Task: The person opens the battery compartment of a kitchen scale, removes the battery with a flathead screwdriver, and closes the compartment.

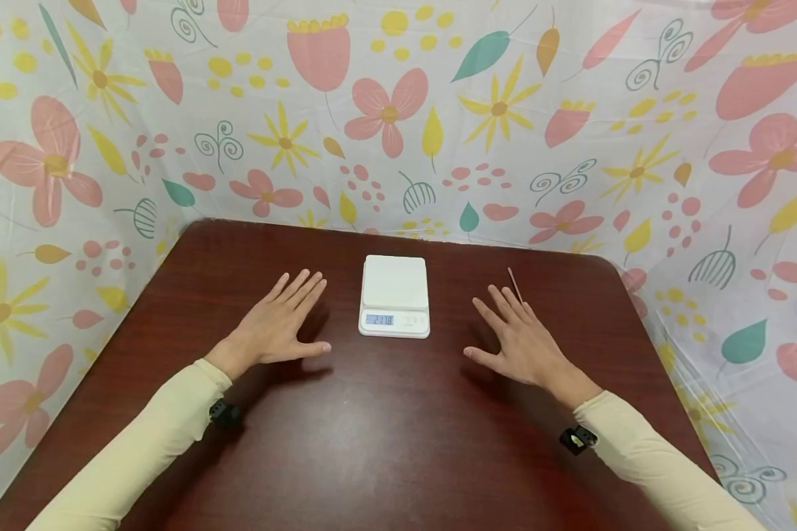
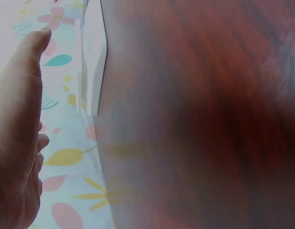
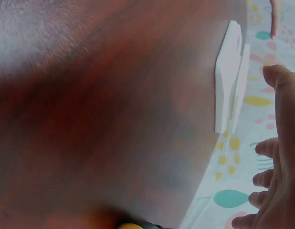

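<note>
Digital scale (image 1: 395, 296) sits between the two hands, apart from both — left hand (image 1: 274, 321) and right hand (image 1: 523, 339) each with fingers straight and thumb outstretched — while a thin stick (image 1: 514, 283) lies just beyond the right fingers.

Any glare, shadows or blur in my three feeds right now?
Head: digital scale fairly sharp, soft shadows by the left hand and right hand, pale glare on the tabletop; left wrist: tabletop blurred, sheen upper right; right wrist: tabletop blurred, glare upper left.

Plain cream sleeves (image 1: 159, 428), wrist-length; small black left wrist camera (image 1: 223, 413), black right wrist camera (image 1: 576, 439); bare fingers (image 1: 311, 292).
</note>
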The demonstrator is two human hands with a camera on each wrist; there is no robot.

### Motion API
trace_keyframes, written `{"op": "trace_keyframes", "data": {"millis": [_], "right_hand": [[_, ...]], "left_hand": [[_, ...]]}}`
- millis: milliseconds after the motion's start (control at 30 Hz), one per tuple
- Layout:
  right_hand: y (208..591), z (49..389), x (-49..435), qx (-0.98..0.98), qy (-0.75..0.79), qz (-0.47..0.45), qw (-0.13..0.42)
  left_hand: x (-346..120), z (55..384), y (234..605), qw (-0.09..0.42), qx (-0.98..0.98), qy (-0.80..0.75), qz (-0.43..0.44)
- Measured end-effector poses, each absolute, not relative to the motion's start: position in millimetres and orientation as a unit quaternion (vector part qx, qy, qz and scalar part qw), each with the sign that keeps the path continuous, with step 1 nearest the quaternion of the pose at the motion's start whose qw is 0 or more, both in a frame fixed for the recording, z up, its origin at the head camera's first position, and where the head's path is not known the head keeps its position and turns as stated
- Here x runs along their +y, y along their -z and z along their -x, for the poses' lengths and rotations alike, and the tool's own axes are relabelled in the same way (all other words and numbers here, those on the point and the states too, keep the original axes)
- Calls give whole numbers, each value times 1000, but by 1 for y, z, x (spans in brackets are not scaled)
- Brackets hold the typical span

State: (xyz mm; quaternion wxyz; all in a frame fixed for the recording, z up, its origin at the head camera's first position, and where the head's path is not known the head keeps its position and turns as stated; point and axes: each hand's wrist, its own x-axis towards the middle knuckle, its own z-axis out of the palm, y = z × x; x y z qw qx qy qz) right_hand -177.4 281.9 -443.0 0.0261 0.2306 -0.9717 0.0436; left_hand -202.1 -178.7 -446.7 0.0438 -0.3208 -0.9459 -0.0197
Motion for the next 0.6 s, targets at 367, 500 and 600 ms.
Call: {"op": "trace_keyframes", "data": {"millis": [367,500,600], "right_hand": [[405,186,275,-970,-27,-243,10],[398,196,268,-969,-40,-242,-6],[399,205,263,-970,-50,-238,-16]], "left_hand": [[-179,216,401,57,-944,-4,324],[-172,228,397,62,-946,-2,317],[-164,238,401,56,-948,8,312]]}}
